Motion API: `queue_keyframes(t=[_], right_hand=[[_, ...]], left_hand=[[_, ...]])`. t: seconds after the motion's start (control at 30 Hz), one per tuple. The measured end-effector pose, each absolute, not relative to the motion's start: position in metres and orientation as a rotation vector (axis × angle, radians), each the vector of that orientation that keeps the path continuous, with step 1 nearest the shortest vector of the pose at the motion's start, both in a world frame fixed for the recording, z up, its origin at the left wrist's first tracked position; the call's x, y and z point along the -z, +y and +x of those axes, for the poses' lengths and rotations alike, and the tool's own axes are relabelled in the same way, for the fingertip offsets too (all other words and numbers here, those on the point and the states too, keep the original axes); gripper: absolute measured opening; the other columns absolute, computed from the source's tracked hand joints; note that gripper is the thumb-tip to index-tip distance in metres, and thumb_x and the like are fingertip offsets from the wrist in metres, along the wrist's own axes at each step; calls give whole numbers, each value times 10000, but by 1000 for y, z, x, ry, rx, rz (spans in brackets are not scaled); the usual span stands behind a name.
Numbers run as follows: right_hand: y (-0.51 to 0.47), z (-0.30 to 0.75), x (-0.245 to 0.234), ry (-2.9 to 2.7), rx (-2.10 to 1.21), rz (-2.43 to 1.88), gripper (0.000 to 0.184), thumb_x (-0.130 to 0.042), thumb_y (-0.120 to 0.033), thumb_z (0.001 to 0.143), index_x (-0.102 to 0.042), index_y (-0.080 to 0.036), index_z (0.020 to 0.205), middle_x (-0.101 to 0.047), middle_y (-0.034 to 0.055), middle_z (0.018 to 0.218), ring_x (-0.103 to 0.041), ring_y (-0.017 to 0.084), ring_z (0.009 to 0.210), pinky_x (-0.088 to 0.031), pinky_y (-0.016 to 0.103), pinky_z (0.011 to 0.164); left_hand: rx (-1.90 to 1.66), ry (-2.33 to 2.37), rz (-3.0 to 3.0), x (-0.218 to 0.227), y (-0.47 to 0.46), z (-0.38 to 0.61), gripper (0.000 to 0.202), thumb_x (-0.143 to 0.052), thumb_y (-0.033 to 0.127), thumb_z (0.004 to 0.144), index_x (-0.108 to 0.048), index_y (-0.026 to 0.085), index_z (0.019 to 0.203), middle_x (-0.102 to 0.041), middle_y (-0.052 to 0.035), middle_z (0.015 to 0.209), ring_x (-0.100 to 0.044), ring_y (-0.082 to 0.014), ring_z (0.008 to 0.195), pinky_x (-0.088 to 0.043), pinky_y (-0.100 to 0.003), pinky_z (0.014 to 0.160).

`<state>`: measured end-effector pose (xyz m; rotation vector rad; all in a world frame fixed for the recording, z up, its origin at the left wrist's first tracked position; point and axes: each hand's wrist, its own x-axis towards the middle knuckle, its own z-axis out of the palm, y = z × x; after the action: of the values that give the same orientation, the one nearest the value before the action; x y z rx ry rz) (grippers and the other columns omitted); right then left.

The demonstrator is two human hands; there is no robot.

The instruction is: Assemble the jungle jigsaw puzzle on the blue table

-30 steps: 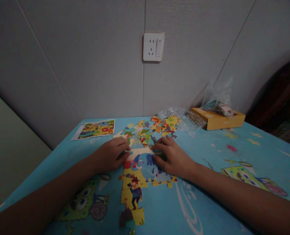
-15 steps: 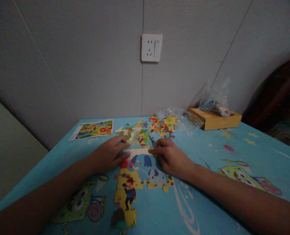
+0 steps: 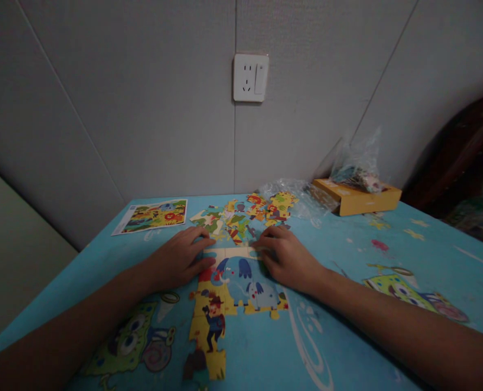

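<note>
We have the joined puzzle section (image 3: 235,288) flat on the counter (image 3: 355,353), between our forearms. Our left hand (image 3: 207,253) meets its upper left edge, thumb and fingers parted. Our right hand (image 3: 261,253) bends over its upper right corner; whether it pinches a piece, we cannot tell. Just beyond lie loose pieces (image 3: 238,222), with a picture sheet (image 3: 158,216) left and a yellow box (image 3: 367,203) right.
</note>
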<state>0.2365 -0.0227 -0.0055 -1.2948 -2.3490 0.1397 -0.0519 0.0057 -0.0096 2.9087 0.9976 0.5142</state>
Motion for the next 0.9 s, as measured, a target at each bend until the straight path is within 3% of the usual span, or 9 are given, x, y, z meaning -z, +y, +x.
queue_keyframes(t=[0.13, 0.37, 0.63, 0.73, 0.8, 0.9], right_hand=[[8, 270, 4, -2107, 77, -1513, 295, -551, -187, 837, -740, -147, 1059, -643, 149, 1044, -583, 278, 991, -458, 423, 929], [49, 311, 10, -1924, 172, -1730, 520, -516, -369, 910, -584, -76, 1333, -623, 204, 1173, -589, 309, 1053, -429, 426, 964], [39, 272, 4, -2092, 355, -1654, 411, -476, -410, 933, -651, -217, 1251, -565, 123, 1354, -448, 369, 1192, -359, 517, 925], [63, 257, -13, -2386, 329, -1642, 432, -458, -376, 941, -625, -170, 1281, -573, 138, 1350, -440, 344, 1211, -330, 470, 961], [89, 251, -24, -2503, 275, -1636, 406, -519, -363, 908, -653, -185, 1247, -620, 117, 1294, -491, 302, 1163, -329, 416, 974], [129, 245, -34, -2572, 209, -1725, 428, -631, -416, 833, -692, -207, 1201, -681, 123, 1184, -525, 320, 1131, -340, 422, 961]], left_hand=[[-500, 984, 2909, 10, 5, -53, 387, -458, 407, 979, -617, 154, 1224, -579, -155, 1189, -568, -285, 1079, -490, -469, 936], [-461, 989, 2919, 9, 4, -52, 428, -430, 426, 988, -605, 130, 1242, -562, -173, 1206, -553, -301, 1101, -480, -491, 943], [-532, 971, 2914, 11, 5, -51, 419, -465, 451, 972, -619, 143, 1211, -576, -158, 1176, -561, -290, 1063, -489, -471, 918], [-539, 983, 2925, 12, 5, -51, 420, -458, 448, 974, -616, 143, 1215, -570, -163, 1184, -554, -300, 1071, -482, -488, 923], [-512, 990, 2934, 12, 5, -51, 434, -447, 446, 978, -610, 128, 1224, -562, -177, 1192, -550, -314, 1082, -476, -502, 925], [-483, 999, 2938, 11, 4, -51, 436, -440, 433, 982, -602, 116, 1233, -554, -186, 1200, -544, -321, 1095, -475, -508, 926]])
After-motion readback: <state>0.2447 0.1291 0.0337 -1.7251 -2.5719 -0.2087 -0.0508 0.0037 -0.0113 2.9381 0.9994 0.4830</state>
